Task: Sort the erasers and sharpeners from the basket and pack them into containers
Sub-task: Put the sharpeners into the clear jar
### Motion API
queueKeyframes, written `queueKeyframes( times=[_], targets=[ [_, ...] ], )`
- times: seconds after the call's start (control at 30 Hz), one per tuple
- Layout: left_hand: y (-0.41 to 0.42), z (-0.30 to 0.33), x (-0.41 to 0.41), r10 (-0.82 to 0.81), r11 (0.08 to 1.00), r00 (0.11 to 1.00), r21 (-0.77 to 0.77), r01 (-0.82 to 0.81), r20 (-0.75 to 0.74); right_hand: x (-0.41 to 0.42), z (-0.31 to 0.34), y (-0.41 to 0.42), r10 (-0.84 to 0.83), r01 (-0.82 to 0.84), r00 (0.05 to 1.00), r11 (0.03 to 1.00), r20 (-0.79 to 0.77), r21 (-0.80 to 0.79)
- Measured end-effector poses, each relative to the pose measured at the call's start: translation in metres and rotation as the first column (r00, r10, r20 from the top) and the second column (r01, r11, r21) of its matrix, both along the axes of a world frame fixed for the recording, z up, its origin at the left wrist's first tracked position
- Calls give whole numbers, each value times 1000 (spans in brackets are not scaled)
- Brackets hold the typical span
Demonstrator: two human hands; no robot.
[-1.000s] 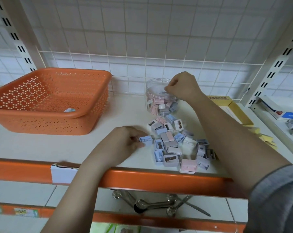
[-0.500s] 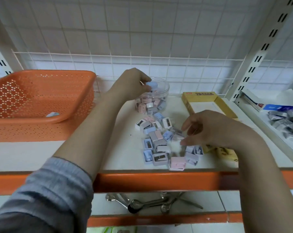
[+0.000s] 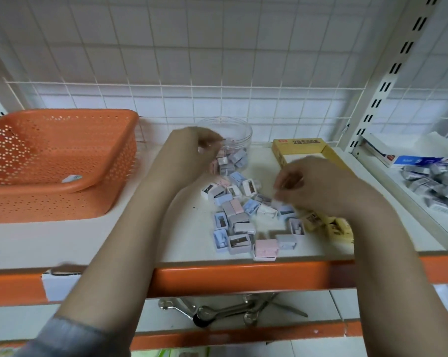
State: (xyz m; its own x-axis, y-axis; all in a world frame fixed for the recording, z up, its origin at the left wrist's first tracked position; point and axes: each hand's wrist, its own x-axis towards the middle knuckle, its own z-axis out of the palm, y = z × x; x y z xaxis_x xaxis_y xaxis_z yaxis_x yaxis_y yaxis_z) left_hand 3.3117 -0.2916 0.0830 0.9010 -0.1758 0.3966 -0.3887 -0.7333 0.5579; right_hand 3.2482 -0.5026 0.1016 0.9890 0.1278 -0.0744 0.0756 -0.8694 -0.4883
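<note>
1. Left hand (image 3: 192,148) raised beside the clear jar (image 3: 233,132), fingers curled by its rim; blurred, so cannot tell whether anything is pinched.
2. Right hand (image 3: 313,186) low over the right part of the sharpener pile (image 3: 241,215), fingers curled downward; also blurred, grip on a piece cannot be told.
3. Hands apart, left one farther back, right one nearer and to the right.
4. Jar at the back of the shelf (image 3: 63,240), partly filled with pink, blue and grey sharpeners.
5. Pile spread loose on the shelf just in front of the jar, reaching to the orange front edge.
6. Orange basket (image 3: 63,161) on the left, one small pale piece (image 3: 72,178) lying inside.
7. Yellow box (image 3: 300,148) to the right of the jar, open; small yellow erasers (image 3: 328,225) near the right wrist.
8. Wrenches (image 3: 217,309) on the lower shelf.
</note>
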Motion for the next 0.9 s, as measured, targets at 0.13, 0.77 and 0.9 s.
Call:
queueKeyframes(
  times=[0.13, 0.77, 0.9],
  targets=[
    [8, -18, -52, -138, 990, 983, -30, 136, -123, 38, 24, 4, -111, 75, 961, 987, 253, 144],
    [21, -40, -87, -222, 970, 917, 22, 243, -332, 118, -1, 56, -74, 32, 940, 991, 334, 129],
    [28, -19, -70, -181, 984, 959, -44, 175, -218, 76, 5, 39, -65, -2, 943, 979, 326, 202]
  ],
)
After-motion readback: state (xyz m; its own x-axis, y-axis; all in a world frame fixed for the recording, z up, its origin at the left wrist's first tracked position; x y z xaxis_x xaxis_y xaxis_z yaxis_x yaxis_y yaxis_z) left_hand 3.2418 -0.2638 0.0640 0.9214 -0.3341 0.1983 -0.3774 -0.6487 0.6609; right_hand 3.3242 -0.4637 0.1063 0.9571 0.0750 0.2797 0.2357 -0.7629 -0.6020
